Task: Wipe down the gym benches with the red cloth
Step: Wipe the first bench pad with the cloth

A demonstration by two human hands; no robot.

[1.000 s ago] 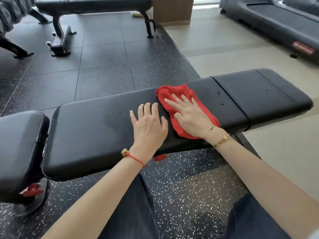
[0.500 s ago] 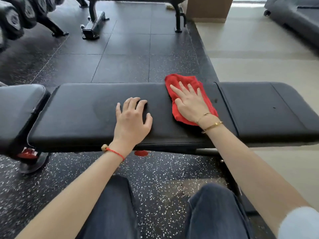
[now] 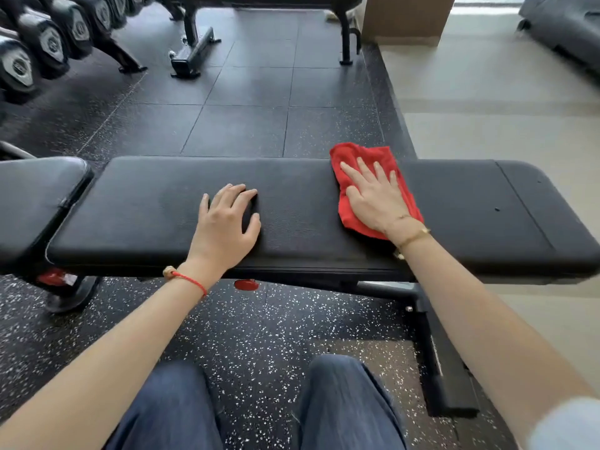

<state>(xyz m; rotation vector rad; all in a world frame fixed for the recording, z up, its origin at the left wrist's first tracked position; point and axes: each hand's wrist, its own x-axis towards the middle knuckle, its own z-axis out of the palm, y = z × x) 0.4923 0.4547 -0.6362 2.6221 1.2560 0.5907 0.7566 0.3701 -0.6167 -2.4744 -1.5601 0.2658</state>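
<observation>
A long black padded gym bench [image 3: 146, 216] runs across the middle of the view. The red cloth [image 3: 357, 154] lies crumpled on its right half, reaching the far edge. My right hand [image 3: 373, 199] presses flat on the cloth, fingers spread and pointing away from me. My left hand [image 3: 227, 225] rests palm down on the bare pad near the bench's middle, fingers slightly curled, holding nothing. About a hand's width of pad separates the two hands.
A second black pad [image 3: 32, 196] adjoins the bench at the left. The bench's steel foot [image 3: 448, 368] stands beside my right knee [image 3: 341, 401]. Beyond are a dumbbell rack [image 3: 48, 43], another bench frame [image 3: 194, 50], a wooden pillar [image 3: 406, 17] and a treadmill [image 3: 561, 24].
My right hand has slid the red cloth to the right along the pad, widening the gap to my left hand. The left hand stays planted. My view has levelled out.
</observation>
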